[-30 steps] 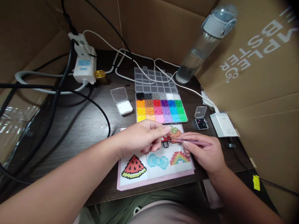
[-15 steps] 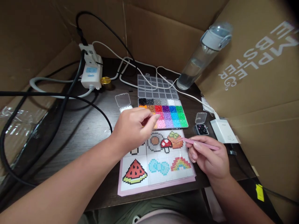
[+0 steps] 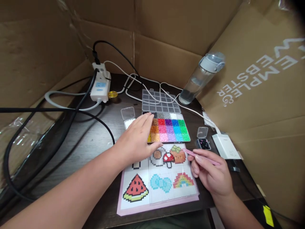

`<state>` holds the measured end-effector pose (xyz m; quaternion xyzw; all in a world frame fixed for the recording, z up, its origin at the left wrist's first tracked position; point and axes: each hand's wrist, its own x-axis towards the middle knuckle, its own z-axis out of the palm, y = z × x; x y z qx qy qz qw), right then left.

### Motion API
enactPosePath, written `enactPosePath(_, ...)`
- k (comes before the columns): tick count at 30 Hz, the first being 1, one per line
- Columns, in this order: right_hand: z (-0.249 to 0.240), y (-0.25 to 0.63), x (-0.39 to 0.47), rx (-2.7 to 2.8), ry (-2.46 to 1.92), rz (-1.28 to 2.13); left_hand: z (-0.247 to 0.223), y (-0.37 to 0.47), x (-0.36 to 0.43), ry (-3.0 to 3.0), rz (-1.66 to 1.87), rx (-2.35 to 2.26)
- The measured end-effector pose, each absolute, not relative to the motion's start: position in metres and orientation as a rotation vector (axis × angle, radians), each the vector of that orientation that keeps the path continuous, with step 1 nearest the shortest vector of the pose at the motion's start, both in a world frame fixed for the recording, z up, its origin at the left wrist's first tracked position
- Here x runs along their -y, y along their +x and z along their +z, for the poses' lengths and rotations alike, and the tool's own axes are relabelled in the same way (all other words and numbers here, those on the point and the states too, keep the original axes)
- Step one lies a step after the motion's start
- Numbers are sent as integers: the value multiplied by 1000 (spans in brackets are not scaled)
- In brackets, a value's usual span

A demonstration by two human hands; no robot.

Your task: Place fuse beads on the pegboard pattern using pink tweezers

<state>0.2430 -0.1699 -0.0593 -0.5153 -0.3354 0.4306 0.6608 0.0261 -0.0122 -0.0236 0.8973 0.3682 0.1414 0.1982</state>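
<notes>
My left hand (image 3: 137, 136) reaches over the left side of the bead box (image 3: 169, 128), fingers stretched out and thumb apart, with nothing seen in it. It hides some of the box's left compartments and part of the pattern sheet (image 3: 133, 208). In my right hand (image 3: 211, 173) is a pair of pink tweezers (image 3: 202, 157), tips at the orange and green strawberry-like figure (image 3: 178, 156). That figure lies under or on a clear pegboard (image 3: 171, 198), beside a red bead mushroom (image 3: 168, 157). A watermelon slice, a blue bow and a rainbow show lower down.
Small open cases of white beads (image 3: 128, 123) and black beads (image 3: 203, 143) flank the bead box. A water bottle (image 3: 199, 81), power strip (image 3: 101, 87), gold cup (image 3: 112, 95) and white charger (image 3: 226, 146) stand around. Cables cross the table; cardboard walls (image 3: 166, 47) enclose it.
My left hand has gone from pinched fingers to stretched-out ones over the bead box's left side. My right hand keeps the tweezers near the same figure. The view has tilted upward.
</notes>
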Motion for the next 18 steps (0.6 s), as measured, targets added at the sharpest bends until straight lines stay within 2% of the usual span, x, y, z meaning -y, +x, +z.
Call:
enactPosePath(12,-57,243,169,796,-1184,996,-25,24,5,2444,201,-1051)
enactPosePath(18,-59,244,169,821,-1220,959,-27,20,1,2403,218,-995)
